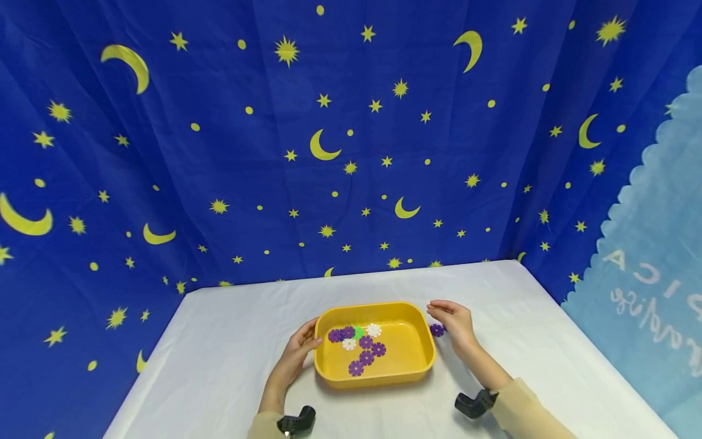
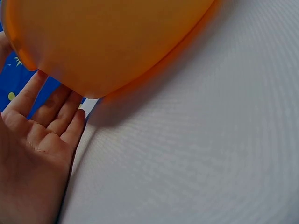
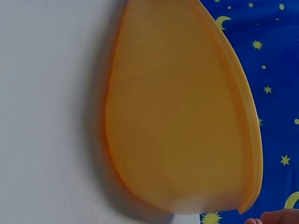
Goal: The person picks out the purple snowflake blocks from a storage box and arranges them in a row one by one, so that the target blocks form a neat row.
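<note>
A yellow plastic basin (image 1: 378,379) sits on the white table, with purple, white and green snowflake-shaped discs inside, mostly toward its left half. My left hand (image 1: 298,353) grips the basin's left end, thumb over the rim and fingers along the outer wall. In the left wrist view, those fingers (image 2: 70,119) reach up under the orange-lit side. Just off the right rim, my right hand (image 1: 456,323) hovers with loosely extended fingers. Below it, purple discs (image 1: 437,330) show outside the basin, partly hidden by the hand. Only fingertips (image 3: 280,217) appear in the right wrist view.
A white cloth covers the table (image 1: 247,317). Behind and at the sides hangs a blue curtain (image 1: 356,183) with yellow moons and stars. On the right a light-blue cloth (image 1: 652,274) with white lettering hangs. Black wrist cameras (image 1: 476,403) sit on both forearms.
</note>
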Demonstrator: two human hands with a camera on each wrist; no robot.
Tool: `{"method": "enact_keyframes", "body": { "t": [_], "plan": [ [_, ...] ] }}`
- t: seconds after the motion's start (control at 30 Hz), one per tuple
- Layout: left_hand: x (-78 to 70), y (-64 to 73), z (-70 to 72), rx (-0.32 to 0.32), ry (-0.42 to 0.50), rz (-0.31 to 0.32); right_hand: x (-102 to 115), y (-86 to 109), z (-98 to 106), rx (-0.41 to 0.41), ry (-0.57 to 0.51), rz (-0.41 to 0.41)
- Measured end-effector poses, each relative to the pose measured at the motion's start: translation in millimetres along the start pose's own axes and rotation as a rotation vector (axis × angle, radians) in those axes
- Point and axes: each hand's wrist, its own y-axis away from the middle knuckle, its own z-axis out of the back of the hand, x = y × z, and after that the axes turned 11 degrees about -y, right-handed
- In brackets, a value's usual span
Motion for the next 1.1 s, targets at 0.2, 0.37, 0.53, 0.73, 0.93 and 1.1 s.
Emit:
{"method": "enact_keyframes", "body": {
  "t": [0.2,0.37,0.53,0.73,0.93,1.1],
  "plan": [
    [1.1,0.2,0.8,0.004,0.002,-0.007,2,0.3,-11,0.007,0.008,-0.005],
    [1.4,-0.1,0.4,-0.01,0.012,0.004,5,1.8,-22,0.015,0.018,-0.011],
    [1.8,-0.8,0.2,-0.017,0.0,0.009,7,6.2,-33,0.032,-0.007,-0.027],
    [2.5,-1.2,1.3,-0.011,-0.022,0.001,8,12.9,-45,0.079,-0.002,-0.052],
    [2.4,-1.9,1.3,-0.01,-0.025,-0.01,0,16.5,-55,0.126,0.005,-0.041],
    [2.9,-1.3,0.4,-0.013,0.001,0.012,-12,18.5,-61,0.201,0.015,-0.049]
  ]
}}
